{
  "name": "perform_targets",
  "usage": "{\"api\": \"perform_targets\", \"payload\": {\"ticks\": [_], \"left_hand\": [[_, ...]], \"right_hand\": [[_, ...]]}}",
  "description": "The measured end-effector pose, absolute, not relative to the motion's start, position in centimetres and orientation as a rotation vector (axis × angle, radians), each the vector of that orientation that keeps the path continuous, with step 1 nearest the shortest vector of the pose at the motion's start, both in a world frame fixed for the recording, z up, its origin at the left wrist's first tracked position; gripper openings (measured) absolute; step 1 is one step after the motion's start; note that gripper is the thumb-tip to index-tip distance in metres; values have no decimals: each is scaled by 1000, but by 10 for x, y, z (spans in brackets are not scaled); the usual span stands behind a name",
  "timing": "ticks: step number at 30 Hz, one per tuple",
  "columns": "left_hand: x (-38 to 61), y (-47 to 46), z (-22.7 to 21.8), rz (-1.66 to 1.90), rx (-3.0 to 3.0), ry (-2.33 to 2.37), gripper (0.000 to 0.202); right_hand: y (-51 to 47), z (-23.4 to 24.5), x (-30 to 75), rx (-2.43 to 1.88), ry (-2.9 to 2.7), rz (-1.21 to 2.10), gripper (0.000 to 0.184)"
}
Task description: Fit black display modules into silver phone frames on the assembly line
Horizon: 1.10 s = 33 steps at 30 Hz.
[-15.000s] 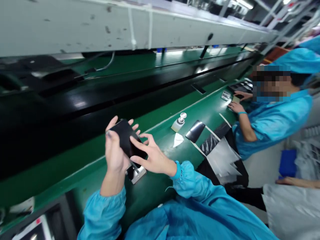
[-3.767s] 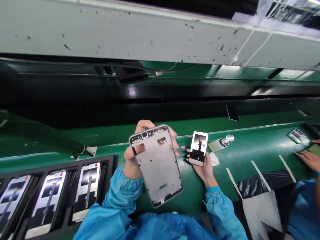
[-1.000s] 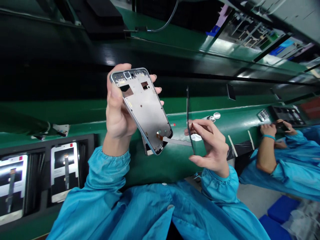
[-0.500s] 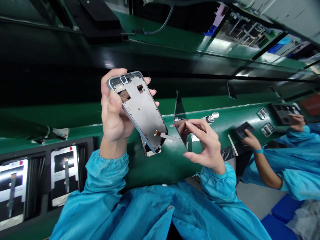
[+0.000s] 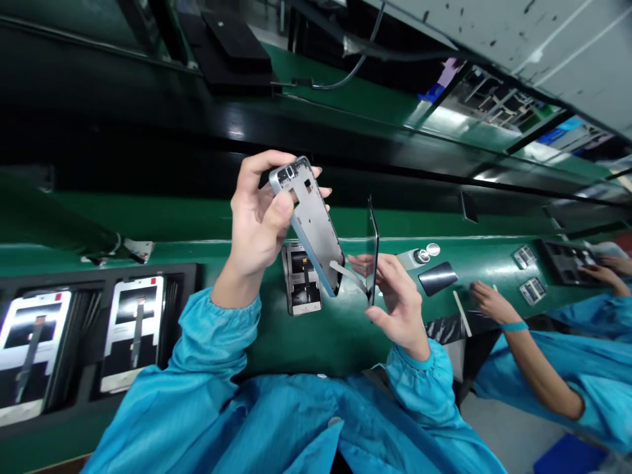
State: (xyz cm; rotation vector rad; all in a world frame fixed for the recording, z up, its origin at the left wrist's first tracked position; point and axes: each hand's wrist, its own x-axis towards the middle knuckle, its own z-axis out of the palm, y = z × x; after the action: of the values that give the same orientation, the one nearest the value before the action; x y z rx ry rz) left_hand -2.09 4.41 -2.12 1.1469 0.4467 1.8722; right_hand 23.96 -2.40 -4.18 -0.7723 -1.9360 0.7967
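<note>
Threading of the flex (image 5: 347,272) through the frame (image 5: 316,224) is judged to be in hand; the frame is gripped, tilted, above the bench (image 5: 197,257) by the closed left hand (image 5: 257,224); the screen (image 5: 374,243) is pinched edge-on in the right hand (image 5: 399,309); steady alignment is called for next.

No legible text, labels, brands or numbers anywhere; print on parts too small, blurred.
</note>
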Motion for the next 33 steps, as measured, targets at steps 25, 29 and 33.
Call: {"api": "perform_targets", "payload": {"ticks": [25, 29, 33], "left_hand": [[-11, 38, -31, 1790, 1553, 318, 44], [-7, 34, -31, 1770, 1559, 339, 44], [-12, 29, -30, 1748, 1572, 497, 48]], "right_hand": [[-1, -49, 201, -719, -1978, 504, 73], [0, -53, 202, -712, -1966, 566, 72], [5, -59, 202, -686, -1840, 762, 69]]}}
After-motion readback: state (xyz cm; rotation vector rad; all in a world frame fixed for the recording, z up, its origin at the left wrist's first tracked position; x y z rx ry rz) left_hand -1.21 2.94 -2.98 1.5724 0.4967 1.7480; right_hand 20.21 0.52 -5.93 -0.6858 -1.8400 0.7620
